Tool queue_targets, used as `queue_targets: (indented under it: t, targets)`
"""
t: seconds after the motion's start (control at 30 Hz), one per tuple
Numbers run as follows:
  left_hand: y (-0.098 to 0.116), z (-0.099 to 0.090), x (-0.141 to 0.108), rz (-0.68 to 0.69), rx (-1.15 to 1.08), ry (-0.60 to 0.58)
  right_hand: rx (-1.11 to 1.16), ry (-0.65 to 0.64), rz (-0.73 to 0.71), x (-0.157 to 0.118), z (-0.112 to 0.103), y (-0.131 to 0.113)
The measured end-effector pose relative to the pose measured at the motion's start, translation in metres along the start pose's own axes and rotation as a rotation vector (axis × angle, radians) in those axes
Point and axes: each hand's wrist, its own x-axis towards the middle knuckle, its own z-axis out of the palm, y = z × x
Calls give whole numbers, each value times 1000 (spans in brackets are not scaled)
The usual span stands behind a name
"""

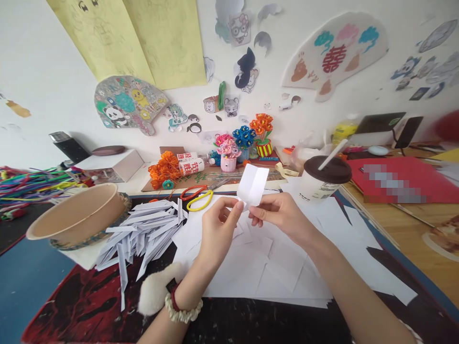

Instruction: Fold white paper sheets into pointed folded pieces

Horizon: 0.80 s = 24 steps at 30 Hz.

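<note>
The wall (32,57) rises beyond both hands, bearing yellow posters (175,43) up to their left and a white fan (308,59) up to their right. A black-and-red mat (82,306) lies below the hands and reaches out to the left. On it, overlapping white sheets (233,274) spread under both hands and on past the right forearm.

A red folder (362,172) lies well off to the right of the right hand, its print blurred. A tan bowl (79,205) stands well to the left of the left hand, and between the two lies a heap of folded white strips (150,224), piled at crossing angles. A lidded cup (322,188) with a straw stands beyond the right hand, to its right.

The left hand (218,227) pinches the slip between thumb and fingers; the right hand (283,215), close beside it, grips the same lower edge in the same way. A fluffy white thing (154,291) lies just left of the left wrist.

Orange flowers (263,124) in a striped pot stand straight beyond the hands. Scissors (200,203) lie just beyond the left hand, slightly left. The slip (254,184), white and creased down its middle, stands tilted above both sets of fingertips.
</note>
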Motion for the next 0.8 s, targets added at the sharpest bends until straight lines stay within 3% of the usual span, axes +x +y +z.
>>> queue_targets:
  t: [0.53, 0.8]
  targets:
    - [2, 2, -5, 113, 125, 60, 26, 6, 31, -2, 8, -2]
    - [1, 4, -4, 89, 46, 36, 50, -4, 3, -1, 7, 0]
